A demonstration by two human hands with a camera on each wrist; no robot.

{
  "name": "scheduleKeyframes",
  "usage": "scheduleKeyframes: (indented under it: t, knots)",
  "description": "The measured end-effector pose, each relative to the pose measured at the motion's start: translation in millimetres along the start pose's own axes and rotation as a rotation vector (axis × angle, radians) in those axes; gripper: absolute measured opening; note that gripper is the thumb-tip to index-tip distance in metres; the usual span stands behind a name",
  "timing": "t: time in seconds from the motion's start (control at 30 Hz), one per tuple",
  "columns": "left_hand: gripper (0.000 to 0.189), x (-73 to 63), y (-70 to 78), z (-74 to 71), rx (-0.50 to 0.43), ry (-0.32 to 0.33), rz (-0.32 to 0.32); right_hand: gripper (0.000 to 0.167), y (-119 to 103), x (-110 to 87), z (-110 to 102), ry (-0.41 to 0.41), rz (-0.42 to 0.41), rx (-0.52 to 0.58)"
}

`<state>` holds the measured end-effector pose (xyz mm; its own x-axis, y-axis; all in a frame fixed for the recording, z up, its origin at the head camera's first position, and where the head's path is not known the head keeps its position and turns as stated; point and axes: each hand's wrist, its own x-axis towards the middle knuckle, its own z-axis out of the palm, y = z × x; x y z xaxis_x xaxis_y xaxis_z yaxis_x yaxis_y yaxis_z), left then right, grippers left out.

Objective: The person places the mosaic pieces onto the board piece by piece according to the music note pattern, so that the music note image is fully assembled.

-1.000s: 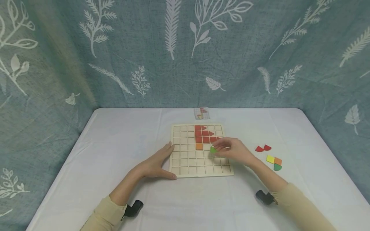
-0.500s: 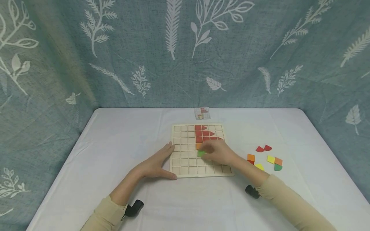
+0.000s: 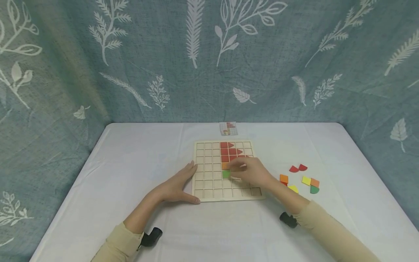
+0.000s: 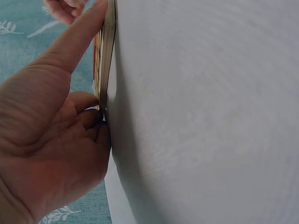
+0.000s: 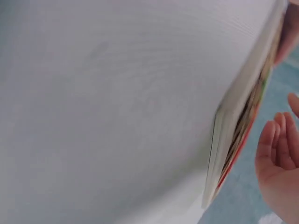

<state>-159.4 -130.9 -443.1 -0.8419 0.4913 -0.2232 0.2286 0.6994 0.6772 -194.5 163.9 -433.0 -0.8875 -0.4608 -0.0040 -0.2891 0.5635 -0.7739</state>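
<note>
A wooden grid board (image 3: 208,184) lies on the table. Several red pieces (image 3: 224,151) fill cells in its upper rows, squares ending in triangles. Below them come an orange square (image 3: 224,166) and, one cell nearer, a green square (image 3: 226,174). My left hand (image 3: 176,186) rests against the board's lower left corner, thumb at the front edge and fingers along the left side. Over the board, my right hand (image 3: 250,171) hovers just right of the green square, its fingertips apart from it; in the right wrist view the right hand (image 5: 280,158) holds nothing, fingers loosely bent.
Right of the board lie loose pieces: two red quarter rounds (image 3: 298,168), an orange square (image 3: 283,178), a yellow piece (image 3: 293,189), a yellow square (image 3: 306,180), an orange square (image 3: 315,182) and a green rounded piece (image 3: 314,189). A pattern card (image 3: 228,128) lies behind the board.
My right hand has carried the green square leftward to the cell below the orange one and let it go, drawing slightly away. The left hand stays where it was.
</note>
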Motion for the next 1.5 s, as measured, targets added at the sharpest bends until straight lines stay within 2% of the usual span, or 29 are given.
scheduleKeyframes:
  t: [0.13,0.33,0.47,0.67,0.9,1.3,1.5]
  knots:
    - [0.120,0.6,-0.3,0.8,-0.001,0.001,0.001,0.032,9.0,-13.0,-18.1,0.036,0.147,0.125]
    - [0.120,1.4,-2.9,1.2,0.007,0.000,0.010,0.043,32.9,-42.4,-50.4,0.076,0.326,0.236]
    - [0.121,2.1,-3.9,1.2,0.011,-0.002,0.012,0.048,49.4,-65.2,-72.0,0.096,0.391,0.206]
    - [0.122,1.5,-2.8,0.1,0.017,0.002,0.002,0.047,69.4,-89.5,-92.4,0.129,0.405,0.019]
    - [0.121,0.7,-0.6,0.2,0.017,0.003,0.002,0.032,76.6,-97.4,-93.5,0.082,0.362,-0.101]
    - [0.121,1.5,0.5,1.1,0.018,0.003,0.003,0.029,75.5,-97.1,-93.8,0.066,0.300,-0.122]
    - [0.120,1.7,0.0,1.1,0.021,0.004,0.010,0.027,76.8,-94.2,-89.6,0.083,0.279,-0.166]
